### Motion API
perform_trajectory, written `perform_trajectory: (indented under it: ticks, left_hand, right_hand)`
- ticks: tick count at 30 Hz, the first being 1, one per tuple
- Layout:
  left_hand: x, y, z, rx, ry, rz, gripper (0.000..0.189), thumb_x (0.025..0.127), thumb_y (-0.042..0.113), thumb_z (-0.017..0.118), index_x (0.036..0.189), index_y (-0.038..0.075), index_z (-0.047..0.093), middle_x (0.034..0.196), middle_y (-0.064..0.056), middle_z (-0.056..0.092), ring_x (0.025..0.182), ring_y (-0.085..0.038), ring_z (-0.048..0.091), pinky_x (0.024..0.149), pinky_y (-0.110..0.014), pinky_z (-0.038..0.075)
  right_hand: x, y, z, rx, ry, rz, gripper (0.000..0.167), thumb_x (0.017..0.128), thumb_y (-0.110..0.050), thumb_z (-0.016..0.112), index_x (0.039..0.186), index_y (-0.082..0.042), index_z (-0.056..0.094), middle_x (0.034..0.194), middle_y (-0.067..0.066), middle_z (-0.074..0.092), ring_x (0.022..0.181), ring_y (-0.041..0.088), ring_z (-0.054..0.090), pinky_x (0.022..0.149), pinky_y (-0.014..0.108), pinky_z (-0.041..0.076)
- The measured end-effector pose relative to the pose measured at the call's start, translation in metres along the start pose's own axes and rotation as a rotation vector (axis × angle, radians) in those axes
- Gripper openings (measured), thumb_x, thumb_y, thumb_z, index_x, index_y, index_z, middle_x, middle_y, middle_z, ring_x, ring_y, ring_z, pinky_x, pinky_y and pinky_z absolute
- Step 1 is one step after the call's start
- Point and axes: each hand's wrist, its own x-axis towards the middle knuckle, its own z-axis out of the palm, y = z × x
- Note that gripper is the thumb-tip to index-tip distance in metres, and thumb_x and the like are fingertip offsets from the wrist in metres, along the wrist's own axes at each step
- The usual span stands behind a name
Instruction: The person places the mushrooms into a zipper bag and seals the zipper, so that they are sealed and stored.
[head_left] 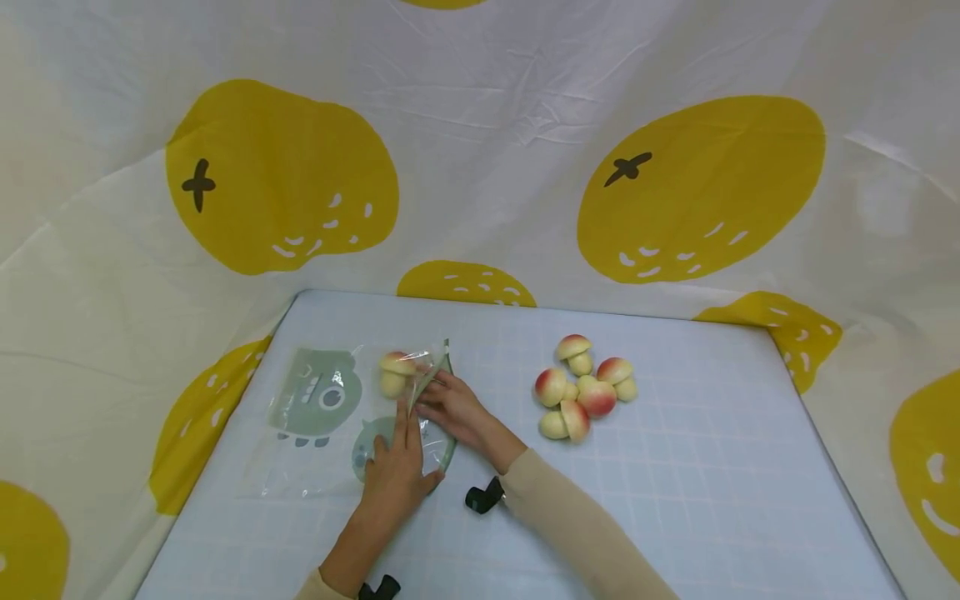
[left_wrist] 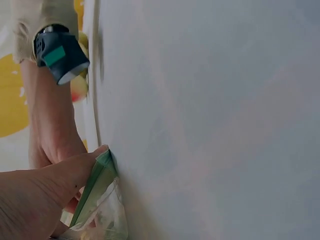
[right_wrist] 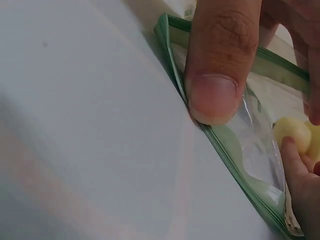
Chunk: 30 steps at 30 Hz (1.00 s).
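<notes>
A clear zip bag [head_left: 330, 471] with green monster prints and a green zip edge lies on the left of the table. Through its plastic shows a toy mushroom [head_left: 393, 375] with a red and yellow cap. My left hand [head_left: 395, 475] rests on the bag near its mouth, fingers mostly straight; its thumb [left_wrist: 82, 167] touches one end of the zip edge. At the raised mouth, my right hand [head_left: 459, 410] grips the bag, its thumb [right_wrist: 215, 100] over the green edge [right_wrist: 225, 150]. Some right fingertips are hidden behind the plastic.
To the right of the hands, several toy mushrooms [head_left: 597, 398] sit in a cluster on the pale checked tablecloth [head_left: 697, 467]. A white curtain [head_left: 487, 167] with yellow fruit prints hangs behind the table. Each wrist carries a small black camera [head_left: 483, 496].
</notes>
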Motion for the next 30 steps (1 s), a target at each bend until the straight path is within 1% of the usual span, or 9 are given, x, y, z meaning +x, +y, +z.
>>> perform_trajectory:
  ticks: [4,7,10,14,16,19,22,25,30]
  left_hand:
    - [-0.001,0.001,0.0,0.004,0.008,0.011,0.117,0.072,0.04,0.091,0.155,-0.006,0.022,0.164,-0.021,0.01,0.111,-0.062,0.048,0.069,-0.07,0.049]
    - [-0.001,0.001,-0.001,-0.001,0.009,0.01,0.116,0.072,0.039,0.091,0.155,-0.006,0.023,0.164,-0.021,0.011,0.112,-0.062,0.047,0.071,-0.07,0.048]
    - [-0.001,0.001,-0.002,-0.011,-0.002,-0.002,0.115,0.073,0.038,0.09,0.155,-0.004,0.023,0.164,-0.021,0.012,0.115,-0.062,0.045,0.074,-0.071,0.047]
    - [0.0,0.003,-0.002,-0.035,-0.017,-0.009,0.113,0.074,0.038,0.09,0.155,-0.004,0.024,0.164,-0.022,0.013,0.119,-0.065,0.042,0.078,-0.073,0.044]
    - [0.001,0.003,-0.001,-0.037,-0.019,-0.007,0.113,0.074,0.038,0.09,0.155,-0.004,0.024,0.164,-0.022,0.013,0.119,-0.065,0.041,0.079,-0.074,0.044]
    - [0.001,0.002,-0.001,-0.028,-0.018,-0.008,0.114,0.073,0.039,0.09,0.155,-0.004,0.023,0.164,-0.021,0.011,0.12,-0.065,0.042,0.079,-0.073,0.045]
    - [0.001,0.002,-0.001,-0.018,-0.012,-0.007,0.117,0.073,0.038,0.09,0.156,-0.005,0.021,0.165,-0.02,0.009,0.118,-0.065,0.043,0.078,-0.073,0.045]
    - [0.001,0.002,-0.002,-0.014,-0.013,-0.005,0.12,0.073,0.038,0.091,0.157,-0.004,0.016,0.165,-0.02,0.008,0.117,-0.065,0.044,0.077,-0.073,0.046]
    - [0.002,0.001,-0.001,-0.034,-0.032,-0.023,0.117,0.074,0.036,0.09,0.156,-0.005,0.017,0.164,-0.023,0.011,0.119,-0.065,0.041,0.08,-0.074,0.044]
  right_hand:
    - [0.007,0.0,0.001,0.002,-0.032,0.02,0.049,0.1,0.008,0.045,0.147,-0.005,0.047,0.14,0.016,0.056,0.117,0.028,0.06,0.092,0.039,0.051]
    - [0.011,0.001,0.003,0.023,-0.071,0.032,0.053,0.098,0.011,0.045,0.148,-0.006,0.046,0.141,0.015,0.056,0.121,0.032,0.058,0.096,0.041,0.049]
    - [0.015,0.002,0.005,0.055,-0.095,0.039,0.051,0.1,0.009,0.046,0.149,-0.005,0.044,0.142,0.016,0.055,0.126,0.035,0.055,0.1,0.043,0.047]
    - [0.018,0.002,0.007,0.085,-0.08,0.042,0.045,0.104,0.0,0.045,0.149,-0.002,0.042,0.142,0.018,0.054,0.128,0.036,0.053,0.1,0.044,0.047]
    - [0.018,0.002,0.008,0.089,-0.066,0.044,0.045,0.104,0.0,0.044,0.149,-0.001,0.041,0.143,0.019,0.053,0.128,0.037,0.053,0.1,0.044,0.046]
    - [0.015,0.0,0.009,0.09,-0.048,0.038,0.049,0.101,0.007,0.044,0.149,0.001,0.039,0.143,0.021,0.052,0.126,0.038,0.054,0.102,0.046,0.045]
    - [0.01,-0.003,0.009,0.062,-0.027,0.023,0.052,0.098,0.012,0.045,0.149,0.005,0.037,0.143,0.024,0.051,0.123,0.036,0.057,0.102,0.047,0.044]
    - [0.002,-0.006,0.008,0.02,-0.009,0.004,0.05,0.098,0.01,0.047,0.148,0.008,0.037,0.142,0.027,0.05,0.121,0.032,0.058,0.102,0.045,0.045]
    - [-0.015,-0.01,0.003,-0.073,-0.036,-0.027,0.049,0.101,0.007,0.048,0.148,0.009,0.036,0.138,0.029,0.052,0.118,0.028,0.06,0.101,0.041,0.046]
